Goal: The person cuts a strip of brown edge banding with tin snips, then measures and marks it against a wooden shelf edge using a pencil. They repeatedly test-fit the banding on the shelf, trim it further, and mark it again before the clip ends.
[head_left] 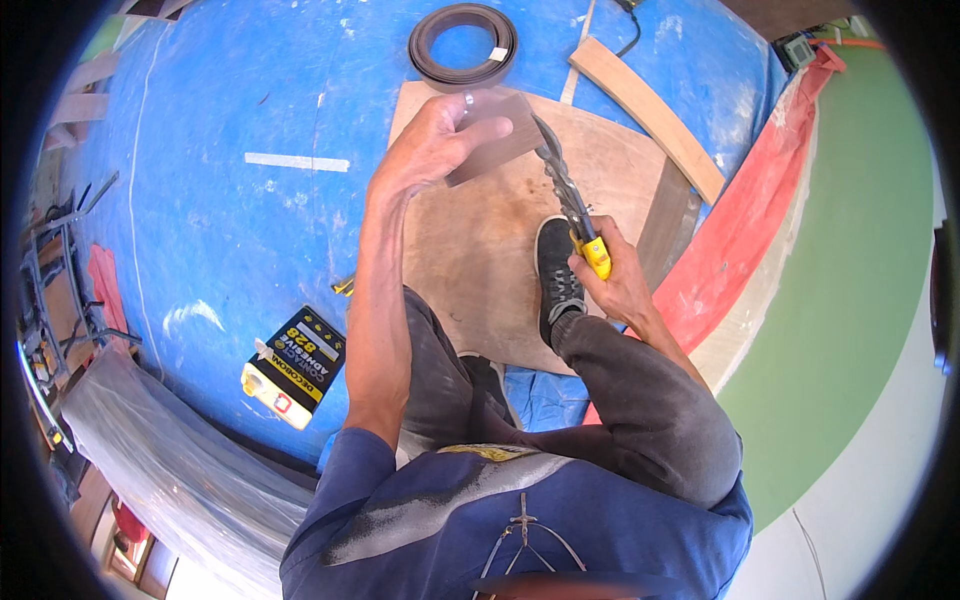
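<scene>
My left hand (432, 145) grips a thin, flat brown piece (498, 140), slightly blurred, above the plywood sheet. My right hand (622, 278) is closed round a long dark tool (568, 190) with a yellow handle end. The far tip of this tool is at the right edge of the brown piece; whether they touch, I cannot tell. Its exact kind is unclear. Under both hands lies the plywood sheet (470, 270), with my right shoe (556, 265) on it. Beyond my left hand lies a coil of dark brown edging strip (420, 48).
A blue sheet (220, 220) covers the floor. At left lies a black and yellow adhesive can (310, 350). A curved wooden piece (650, 120) lies at far right, near red cloth (740, 240). Plastic-wrapped material (180, 440) stands at near left, beside metal frames (65, 260).
</scene>
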Motion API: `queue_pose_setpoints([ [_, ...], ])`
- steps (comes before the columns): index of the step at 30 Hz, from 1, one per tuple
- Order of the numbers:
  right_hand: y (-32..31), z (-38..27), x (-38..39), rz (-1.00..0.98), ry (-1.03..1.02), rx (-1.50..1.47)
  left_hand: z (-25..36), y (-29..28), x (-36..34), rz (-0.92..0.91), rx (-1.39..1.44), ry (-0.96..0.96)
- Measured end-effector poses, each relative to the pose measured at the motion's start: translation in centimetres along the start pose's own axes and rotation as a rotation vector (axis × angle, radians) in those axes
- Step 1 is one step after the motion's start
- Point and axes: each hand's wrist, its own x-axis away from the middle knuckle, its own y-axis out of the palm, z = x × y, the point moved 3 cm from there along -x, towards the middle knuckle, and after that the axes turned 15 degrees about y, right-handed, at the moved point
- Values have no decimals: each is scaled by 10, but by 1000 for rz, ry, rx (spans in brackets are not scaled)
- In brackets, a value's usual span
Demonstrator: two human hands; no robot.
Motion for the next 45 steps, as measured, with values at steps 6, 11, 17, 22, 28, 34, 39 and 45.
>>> queue_pose_setpoints([
  [6,2,-1,0,-15,-14,-18,-1,3,-1,-18,4,17],
  [11,1,1,0,-9,12,-17,-1,3,-2,-23,-7,57],
  [17,1,0,-1,-7,19,-29,-2,2,-2,-25,-17,49],
  [22,2,-1,-1,1,-23,-23,0,4,-2,-30,-35,48],
  [28,2,2,-1,14,1,-21,2,4,-1,-52,-22,47],
  [34,1,1,-2,11,0,4,0,2,0,-34,-35,59],
  [39,3,-2,-2,4,-42,13,-1,3,1,-58,-16,30],
  [45,3,0,-2,5,-10,5,2,4,2,-61,-22,57],
])
